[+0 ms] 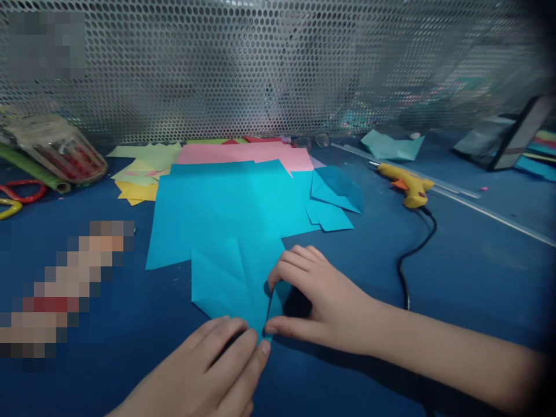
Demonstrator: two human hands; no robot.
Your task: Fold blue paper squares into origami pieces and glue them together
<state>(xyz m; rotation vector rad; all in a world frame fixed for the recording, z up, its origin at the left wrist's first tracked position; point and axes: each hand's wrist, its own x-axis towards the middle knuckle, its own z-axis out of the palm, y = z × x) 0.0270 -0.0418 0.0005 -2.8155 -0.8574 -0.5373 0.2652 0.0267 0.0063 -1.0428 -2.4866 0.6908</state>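
A creased sheet of blue paper (226,278) lies on the blue table in front of me, with its near corner pointing towards me. My left hand (226,362) is closed at that near corner, fingertips and thumb pressed on the paper. On the right side of the sheet, my right hand (321,301) has its thumb and fingers curled at a raised, folded edge. The thumb rests close to my left fingertips. Part of the fold is hidden under the right hand.
Behind lie a larger blue sheet (217,202), blue pieces (334,217), pink paper (243,154) and yellow paper (136,192). A yellow glue gun (408,184) with a black cord lies right. At left are a jar (61,150) and red-handled scissors (32,191). Perforated metal (260,69) stands behind.
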